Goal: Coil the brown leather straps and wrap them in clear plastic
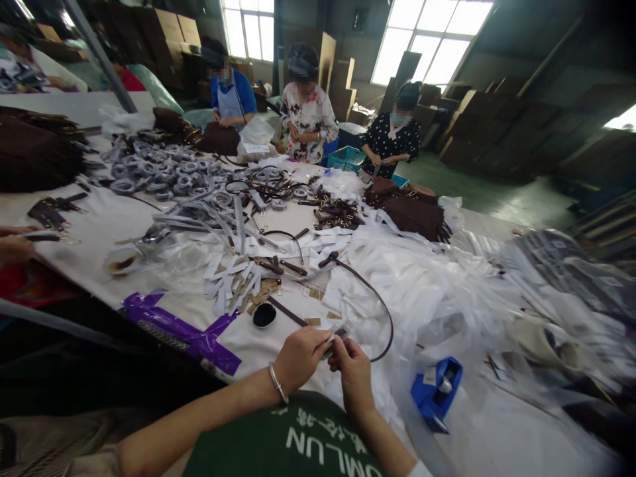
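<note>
Close in front of me, my left hand (302,359) and my right hand (356,375) meet, their fingers pinched together on a thin dark brown strap (391,317). The strap curves out to the right and back over the table, with a buckled end lying farther away. Between my fingertips is a small grey or clear wrapping whose details are hidden. A flat brown strap piece (287,310) runs up to my left hand. Beyond it stand a small cup of black stuff (264,315) and a pile of white strips (229,281) with tan tags (268,289).
A blue tape dispenser (436,392) stands to the right near white plastic sheeting (422,291). Purple tape (181,334) marks the table's near edge. Coiled wrapped straps (163,169) and brown bags (412,211) lie farther back. Several co-workers stand across the table; another person's hand (14,248) is at left.
</note>
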`<state>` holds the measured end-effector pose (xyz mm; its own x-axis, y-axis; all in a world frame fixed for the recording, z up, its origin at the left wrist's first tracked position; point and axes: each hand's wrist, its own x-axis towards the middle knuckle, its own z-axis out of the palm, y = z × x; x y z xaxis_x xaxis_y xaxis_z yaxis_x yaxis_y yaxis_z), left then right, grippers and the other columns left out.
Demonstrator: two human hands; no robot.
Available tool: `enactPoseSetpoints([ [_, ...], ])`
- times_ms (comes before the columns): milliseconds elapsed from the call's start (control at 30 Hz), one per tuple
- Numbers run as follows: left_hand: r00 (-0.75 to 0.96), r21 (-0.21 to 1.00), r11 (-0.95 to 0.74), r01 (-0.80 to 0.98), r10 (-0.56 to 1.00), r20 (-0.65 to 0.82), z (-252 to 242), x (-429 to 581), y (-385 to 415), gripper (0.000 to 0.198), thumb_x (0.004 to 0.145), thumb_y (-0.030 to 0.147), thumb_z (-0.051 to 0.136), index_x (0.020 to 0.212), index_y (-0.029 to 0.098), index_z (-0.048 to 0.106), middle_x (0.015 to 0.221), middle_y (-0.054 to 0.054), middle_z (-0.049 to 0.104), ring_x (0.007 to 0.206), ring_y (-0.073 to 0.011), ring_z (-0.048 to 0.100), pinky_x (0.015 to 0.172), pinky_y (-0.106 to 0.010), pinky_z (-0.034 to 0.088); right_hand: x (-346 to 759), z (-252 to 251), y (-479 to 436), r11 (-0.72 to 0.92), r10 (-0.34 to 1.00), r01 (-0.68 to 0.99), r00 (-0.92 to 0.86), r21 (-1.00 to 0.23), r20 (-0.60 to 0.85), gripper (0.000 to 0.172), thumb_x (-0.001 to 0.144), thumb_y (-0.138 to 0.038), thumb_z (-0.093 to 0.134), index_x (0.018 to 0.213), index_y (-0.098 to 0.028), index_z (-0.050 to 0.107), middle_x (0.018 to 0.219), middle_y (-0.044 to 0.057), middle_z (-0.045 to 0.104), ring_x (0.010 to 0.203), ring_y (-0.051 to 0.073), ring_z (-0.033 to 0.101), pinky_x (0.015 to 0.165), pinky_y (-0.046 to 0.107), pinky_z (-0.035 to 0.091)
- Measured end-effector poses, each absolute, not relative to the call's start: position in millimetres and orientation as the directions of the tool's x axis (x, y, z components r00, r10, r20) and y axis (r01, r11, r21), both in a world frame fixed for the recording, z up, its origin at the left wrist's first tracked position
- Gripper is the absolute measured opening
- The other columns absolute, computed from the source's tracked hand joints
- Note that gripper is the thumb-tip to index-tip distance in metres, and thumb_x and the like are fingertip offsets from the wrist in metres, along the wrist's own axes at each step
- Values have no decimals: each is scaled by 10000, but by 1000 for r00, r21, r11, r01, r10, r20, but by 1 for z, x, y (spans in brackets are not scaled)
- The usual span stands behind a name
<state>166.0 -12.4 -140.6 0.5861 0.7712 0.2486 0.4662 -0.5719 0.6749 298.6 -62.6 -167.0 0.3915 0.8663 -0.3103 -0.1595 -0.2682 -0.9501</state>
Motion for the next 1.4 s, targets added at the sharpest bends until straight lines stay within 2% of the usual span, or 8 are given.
enactPoseSetpoints([
  [200, 741, 351, -795, 495, 597, 307, -146, 175, -23, 457, 834, 52, 358, 1270, 20, 492, 1236, -224, 568, 1115, -293, 548, 964, -462, 434, 306, -170, -62, -260, 876, -206, 360, -943, -320, 412, 767, -580, 606, 753, -169, 618, 628, 16, 628, 578, 159, 585, 513, 264, 475],
  [333, 660, 678, -617, 400, 707, 254, -140, 180, -13, 308, 901, 164, 397, 1132, 118, 597, 1071, -146, 650, 1004, -241, 595, 917, -406, 471, 314, -165, -70, -254, 873, -155, 389, -955, -295, 396, 788, -555, 600, 777, -160, 623, 590, 18, 639, 536, 153, 588, 502, 257, 469],
  [433, 617, 948, -167, 272, 786, -39, -139, 184, -2, 243, 865, 342, 542, 972, 143, 632, 936, -91, 667, 879, -209, 620, 808, -335, 500, 321, -158, -81, -249, 859, -178, 414, -952, -302, 392, 802, -548, 587, 756, -160, 614, 532, 6, 618, 475, 140, 567, 482, 250, 459],
  [567, 758, 941, 271, 201, 565, -324, -144, 195, 3, 404, 809, 492, 585, 933, 108, 608, 805, -51, 640, 686, -155, 579, 635, -261, 458, 325, -152, -92, -216, 870, -178, 411, -960, -272, 376, 820, -530, 571, 713, -170, 596, 523, -16, 589, 443, 119, 550, 458, 228, 441],
  [733, 735, 928, 210, 307, 567, -371, -154, 216, -13, 397, 757, 518, 610, 765, 121, 594, 689, -14, 589, 640, -134, 515, 596, -234, 400, 355, -179, -114, -267, 852, -156, 424, -951, -309, 439, 856, -559, 469, 765, -164, 637, 573, 1, 606, 462, 134, 571, 469, 247, 453],
  [900, 625, 892, 290, 347, 638, -450, -163, 223, -20, 430, 695, 558, 622, 730, 132, 572, 607, 24, 516, 564, -112, 453, 549, -225, 351, 464, -232, -172, -458, 458, 34, 865, -888, -203, 485, 779, -573, 482, 973, -161, 649, 818, 77, 668, 784, 237, 630, 675, 339, 497],
  [1000, 565, 885, 299, 358, 685, -460, -166, 222, -16, 426, 668, 549, 644, 726, 133, 574, 612, 26, 509, 570, -110, 440, 547, -223, 338, 524, -259, -202, -540, 311, 31, 936, -841, -165, 413, 669, -527, 561, 824, -157, 660, 904, 144, 681, 1016, 320, 567, 864, 398, 434],
  [1400, 580, 893, 272, 359, 685, -442, -165, 234, -17, 429, 697, 551, 627, 776, 131, 585, 649, 7, 553, 597, -126, 474, 563, -233, 363, 514, -297, -226, -568, 175, -131, 945, -813, -274, 507, 672, -637, 538, 790, -166, 683, 768, 76, 716, 826, 261, 632, 741, 326, 461],
])
